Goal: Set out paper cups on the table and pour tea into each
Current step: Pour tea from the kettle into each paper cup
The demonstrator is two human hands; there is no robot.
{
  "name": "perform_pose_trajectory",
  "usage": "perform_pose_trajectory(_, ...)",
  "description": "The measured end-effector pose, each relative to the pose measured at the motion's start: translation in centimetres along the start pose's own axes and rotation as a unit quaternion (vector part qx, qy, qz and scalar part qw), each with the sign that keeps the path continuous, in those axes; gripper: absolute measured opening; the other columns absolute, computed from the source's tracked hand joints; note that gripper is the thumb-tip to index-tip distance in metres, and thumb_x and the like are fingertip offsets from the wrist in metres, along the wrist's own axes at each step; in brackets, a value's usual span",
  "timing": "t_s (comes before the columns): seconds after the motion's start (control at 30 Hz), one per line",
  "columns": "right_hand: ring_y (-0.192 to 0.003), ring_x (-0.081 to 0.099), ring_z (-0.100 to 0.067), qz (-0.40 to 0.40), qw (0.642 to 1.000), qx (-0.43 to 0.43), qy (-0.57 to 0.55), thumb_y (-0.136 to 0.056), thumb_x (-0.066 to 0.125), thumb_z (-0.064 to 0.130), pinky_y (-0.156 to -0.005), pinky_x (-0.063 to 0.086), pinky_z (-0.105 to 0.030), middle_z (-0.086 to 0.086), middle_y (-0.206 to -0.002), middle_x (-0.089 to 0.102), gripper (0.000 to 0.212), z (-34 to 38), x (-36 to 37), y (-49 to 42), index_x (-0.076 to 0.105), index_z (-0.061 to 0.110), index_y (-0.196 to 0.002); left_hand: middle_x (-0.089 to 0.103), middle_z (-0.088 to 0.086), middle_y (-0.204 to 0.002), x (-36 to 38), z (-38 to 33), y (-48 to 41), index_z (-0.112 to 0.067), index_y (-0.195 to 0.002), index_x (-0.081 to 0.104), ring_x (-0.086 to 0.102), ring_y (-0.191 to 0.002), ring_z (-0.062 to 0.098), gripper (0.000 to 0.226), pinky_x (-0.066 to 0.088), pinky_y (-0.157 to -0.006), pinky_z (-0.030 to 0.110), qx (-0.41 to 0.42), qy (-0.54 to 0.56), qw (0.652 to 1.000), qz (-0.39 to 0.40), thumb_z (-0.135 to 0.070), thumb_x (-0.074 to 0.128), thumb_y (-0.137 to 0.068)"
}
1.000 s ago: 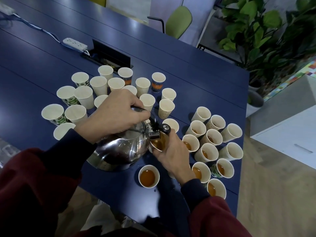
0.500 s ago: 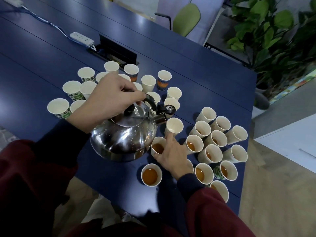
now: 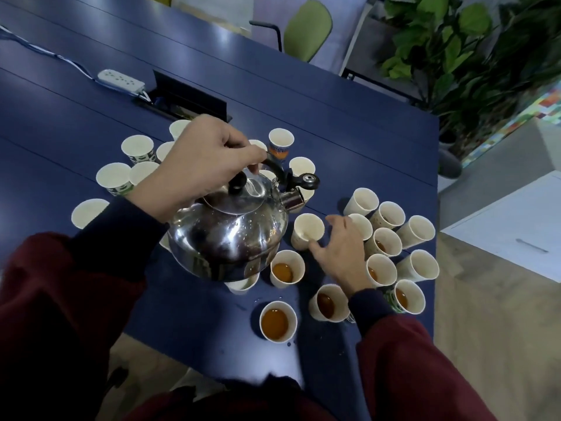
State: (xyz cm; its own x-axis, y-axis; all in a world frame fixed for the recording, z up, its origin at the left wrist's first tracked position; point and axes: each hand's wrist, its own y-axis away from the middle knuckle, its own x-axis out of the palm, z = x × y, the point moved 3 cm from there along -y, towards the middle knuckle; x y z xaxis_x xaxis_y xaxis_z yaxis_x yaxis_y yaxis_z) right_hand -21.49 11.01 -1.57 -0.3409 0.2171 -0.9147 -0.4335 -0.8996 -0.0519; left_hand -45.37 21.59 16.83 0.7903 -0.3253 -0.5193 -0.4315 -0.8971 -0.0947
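While the left hand (image 3: 200,161) holds the kettle (image 3: 227,229) aloft by its black handle, fingers curled shut around it, the head view catalogues as follows. Kettle: polished steel, rounded body, beaded with droplets, black lid knob, short spout with its flip cap raised — level, nothing pouring. Right hand (image 3: 343,253): fingers spread and loose, closed on nothing, thumb and forefinger touching an empty cup (image 3: 308,230) just beside the spout. Paper cups: white, tapered, thin-walled, some printed; filled cups (image 3: 277,320) of amber tea stand near the table edge and to the right, while empty ones (image 3: 113,177) cluster behind the kettle. Table (image 3: 349,123): dark blue, smooth, matte, with small spilled drops near the front cups. Risks, by judgement — the light cups stand touching, so a nudge from the sleeve or the kettle base could topple filled ones; tea through a short spout may splash past a narrow rim; the wet steel could scald fingers steadying the cup.
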Motion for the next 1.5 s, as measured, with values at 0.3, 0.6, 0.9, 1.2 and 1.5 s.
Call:
perform_pose_trajectory(0.3, -0.118, 0.051, -0.034, 0.102, 0.987, -0.014, 0.126, -0.084, 0.067, 0.062, -0.1, 0.04, -0.042, -0.014, -0.129, 0.054, 0.076, 0.3, 3.2, -3.0, 0.049, 0.009, -0.136, 0.041, -0.007, -0.036, -0.2, -0.2, -4.2, -0.011, -0.065, 0.075, 0.039, -0.038, 0.007, 0.025, 0.027, -0.042, 0.012, 0.022, -0.004, 0.999, 0.037, -0.023, 0.071, -0.087)
perform_pose_trajectory(0.6, -0.095, 0.062, -0.017, -0.008, 0.975, 0.088, -0.206, -0.07, 0.085, 0.036, -0.082, 0.052, -0.036, 0.006, -0.106, 0.062, 0.061, 2.1, 0.8, -2.7, 0.044, 0.027, -0.115, 0.057, 0.012, -0.054, 0.5, 0.0, -8.2, -0.015, -0.065, 0.075, 0.042, -0.045, 0.008, 0.027, 0.036, -0.054, 0.026, 0.069, -0.062, 0.99, 0.104, -0.031, 0.073, -0.086)
perform_pose_trajectory(0.9, -0.101, 0.063, -0.009, -0.027, 0.968, 0.039, -0.247, -0.074, 0.085, 0.029, -0.084, 0.05, -0.025, 0.008, -0.111, 0.067, 0.059, 4.8, 0.6, -1.2, 0.051, 0.027, -0.122, 0.052, 0.008, -0.057, 2.7, 0.8, -8.5, -0.008, -0.083, 0.079, 0.042, -0.055, 0.009, 0.029, 0.033, -0.054, 0.021, 0.135, -0.108, 0.973, 0.15, -0.035, 0.073, -0.086)
perform_pose_trajectory(1.2, -0.106, 0.064, -0.017, -0.008, 0.977, 0.043, -0.208, -0.074, 0.082, 0.034, -0.087, 0.054, -0.043, 0.006, -0.117, 0.066, 0.064, 5.7, 1.0, -1.8, 0.042, 0.03, -0.123, 0.048, 0.013, -0.06, 3.0, 1.3, -8.7, -0.001, -0.077, 0.074, 0.036, -0.059, 0.014, 0.035, 0.036, -0.058, 0.032, 0.147, -0.162, 0.966, 0.138, -0.034, 0.07, -0.086)
perform_pose_trajectory(1.5, -0.099, 0.062, -0.01, -0.022, 0.971, 0.058, -0.229, -0.074, 0.085, 0.031, -0.08, 0.048, -0.025, 0.008, -0.112, 0.063, 0.063, 6.0, 1.1, -2.5, 0.039, 0.036, -0.117, 0.05, 0.016, -0.057, 2.2, 2.0, -9.4, -0.009, -0.067, 0.072, 0.039, -0.056, 0.018, 0.033, 0.037, -0.057, 0.035, 0.14, -0.141, 0.975, 0.102, -0.037, 0.07, -0.084)
